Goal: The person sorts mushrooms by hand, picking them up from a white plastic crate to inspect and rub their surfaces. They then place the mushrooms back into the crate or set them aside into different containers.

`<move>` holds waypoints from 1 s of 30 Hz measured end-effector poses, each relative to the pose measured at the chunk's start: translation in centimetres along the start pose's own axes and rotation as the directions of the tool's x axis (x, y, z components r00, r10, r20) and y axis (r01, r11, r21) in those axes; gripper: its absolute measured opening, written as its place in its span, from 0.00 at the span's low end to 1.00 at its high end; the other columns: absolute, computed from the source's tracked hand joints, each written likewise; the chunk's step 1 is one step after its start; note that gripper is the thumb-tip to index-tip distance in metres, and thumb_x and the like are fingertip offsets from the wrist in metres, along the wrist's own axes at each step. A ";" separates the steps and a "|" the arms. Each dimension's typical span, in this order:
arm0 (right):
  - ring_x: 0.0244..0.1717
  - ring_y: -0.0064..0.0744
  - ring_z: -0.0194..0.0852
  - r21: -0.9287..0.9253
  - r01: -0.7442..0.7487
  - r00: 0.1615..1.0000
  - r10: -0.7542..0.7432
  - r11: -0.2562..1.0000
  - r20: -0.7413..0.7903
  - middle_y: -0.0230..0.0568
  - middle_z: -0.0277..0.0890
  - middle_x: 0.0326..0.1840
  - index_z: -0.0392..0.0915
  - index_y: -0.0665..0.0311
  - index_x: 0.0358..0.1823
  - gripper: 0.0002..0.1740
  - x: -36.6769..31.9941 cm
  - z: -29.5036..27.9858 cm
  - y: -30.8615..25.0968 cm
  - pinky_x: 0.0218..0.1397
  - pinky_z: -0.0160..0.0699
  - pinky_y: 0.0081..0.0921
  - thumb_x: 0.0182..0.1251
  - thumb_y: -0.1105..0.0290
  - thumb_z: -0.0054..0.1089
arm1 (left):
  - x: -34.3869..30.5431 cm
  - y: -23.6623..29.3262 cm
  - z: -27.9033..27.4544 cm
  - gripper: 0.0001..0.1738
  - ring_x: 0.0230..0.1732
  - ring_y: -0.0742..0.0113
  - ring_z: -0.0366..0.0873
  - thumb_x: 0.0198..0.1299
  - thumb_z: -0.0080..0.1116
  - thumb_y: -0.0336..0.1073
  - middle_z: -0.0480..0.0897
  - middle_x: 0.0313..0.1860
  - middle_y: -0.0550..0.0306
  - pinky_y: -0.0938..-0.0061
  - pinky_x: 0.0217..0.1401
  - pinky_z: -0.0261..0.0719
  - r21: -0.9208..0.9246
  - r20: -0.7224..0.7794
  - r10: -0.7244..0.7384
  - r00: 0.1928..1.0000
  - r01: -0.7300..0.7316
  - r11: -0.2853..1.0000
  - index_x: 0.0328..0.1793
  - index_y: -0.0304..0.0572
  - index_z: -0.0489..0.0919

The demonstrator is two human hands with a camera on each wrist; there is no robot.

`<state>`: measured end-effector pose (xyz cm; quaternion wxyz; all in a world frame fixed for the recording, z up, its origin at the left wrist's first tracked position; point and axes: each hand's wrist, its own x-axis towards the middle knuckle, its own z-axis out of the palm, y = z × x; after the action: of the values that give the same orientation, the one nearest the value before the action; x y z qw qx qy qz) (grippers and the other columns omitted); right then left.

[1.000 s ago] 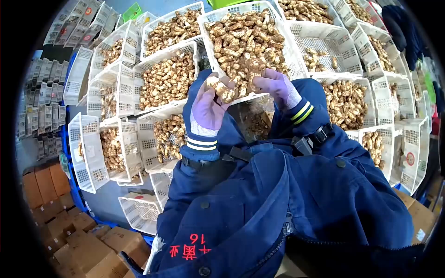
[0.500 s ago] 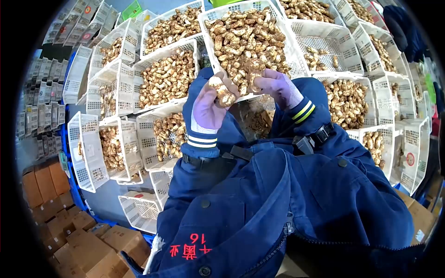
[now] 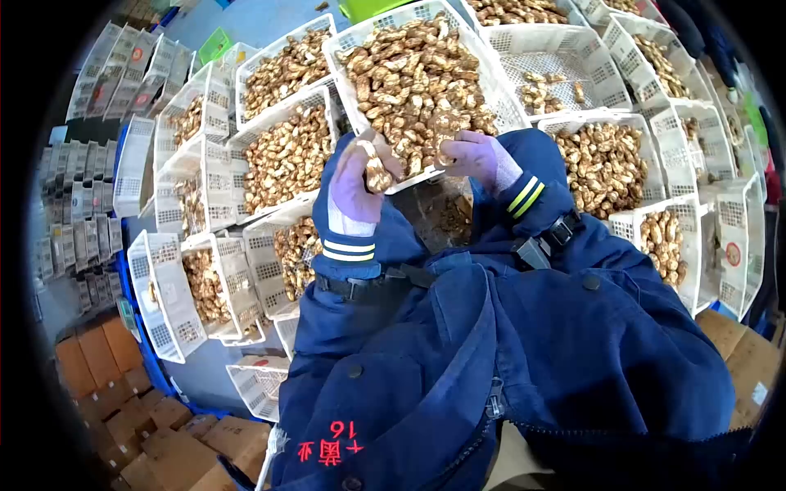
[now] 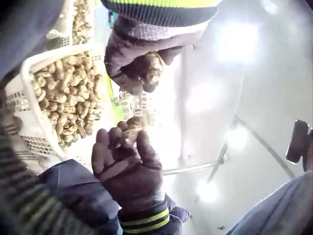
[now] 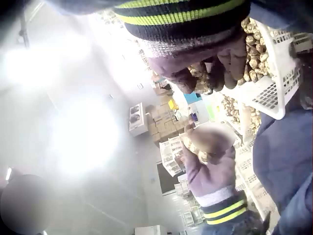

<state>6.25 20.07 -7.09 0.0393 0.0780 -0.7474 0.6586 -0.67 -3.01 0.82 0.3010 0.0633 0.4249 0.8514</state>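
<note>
In the head view my left hand (image 3: 354, 190), in a lilac glove, holds a pale, brown-mottled mushroom (image 3: 376, 170) between thumb and fingers. My right hand (image 3: 485, 159), gloved alike, pinches a browner mushroom (image 3: 444, 149) that blends with the heap behind it. Both hands are apart, above the near end of a white crate (image 3: 509, 114) heaped with mushrooms (image 3: 422, 74). The left wrist view shows the right hand's mushroom (image 4: 131, 133) held at the fingertips. Seen from the right wrist, the left hand's fingers curl round its mushroom (image 5: 195, 148).
White perforated crates of mushrooms surround the person's knees: one at left (image 3: 286, 151), one at right (image 3: 606, 164), and a sparsely filled one (image 3: 565, 69) at upper right. Stacked crates (image 3: 123, 69) and cardboard boxes (image 3: 176, 454) stand farther left. Dark debris (image 3: 450, 214) lies between the legs.
The left hand has turned its mushroom, which now points more downward. The right hand keeps its mushroom. The head view has shifted, so the crates sit differently in the picture.
</note>
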 end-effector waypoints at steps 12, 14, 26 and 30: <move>0.42 0.50 0.78 -0.447 -0.184 0.939 0.022 0.875 -0.343 0.52 0.77 0.40 0.76 0.68 0.50 0.23 0.0 1.0 -9.0 0.46 0.76 0.40 0.57 0.61 0.62 | 2.8 0.4 2.9 0.21 0.58 0.59 0.73 0.63 0.54 0.28 0.74 0.56 0.49 0.64 0.58 0.76 0.713 0.153 0.103 0.983 -0.182 0.677 0.63 0.35 0.70; 0.41 0.52 0.77 -0.605 -0.054 0.937 -0.169 0.794 -0.306 0.52 0.76 0.39 0.77 0.66 0.49 0.22 0.3 2.3 -10.5 0.44 0.75 0.42 0.56 0.61 0.62 | 0.4 -0.8 4.1 0.19 0.48 0.65 0.76 0.62 0.57 0.32 0.77 0.48 0.54 0.71 0.51 0.78 0.155 0.043 -0.102 0.994 0.094 0.983 0.58 0.36 0.72; 0.59 0.32 0.72 0.208 -0.055 0.972 0.100 0.976 -0.212 0.46 0.74 0.60 0.70 0.65 0.64 0.24 1.1 0.4 -11.1 0.61 0.71 0.27 0.67 0.69 0.54 | -1.2 -0.7 1.2 0.30 0.57 0.49 0.77 0.68 0.46 0.39 0.75 0.60 0.42 0.58 0.62 0.78 -0.368 0.383 -0.153 0.911 0.302 0.879 0.72 0.31 0.59; 0.52 0.27 0.72 0.287 -0.173 0.983 0.149 0.942 0.103 0.40 0.75 0.54 0.63 0.65 0.71 0.28 2.1 1.3 -12.2 0.58 0.69 0.25 0.71 0.66 0.49 | -1.6 -0.8 1.6 0.30 0.53 0.51 0.80 0.70 0.46 0.47 0.77 0.57 0.43 0.58 0.57 0.80 -0.264 0.369 -0.252 0.895 0.361 0.894 0.71 0.33 0.61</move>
<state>6.26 17.14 5.02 -0.0566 0.0479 -0.6458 0.7599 1.56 -2.43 1.50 0.5051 0.0834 0.2274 0.8284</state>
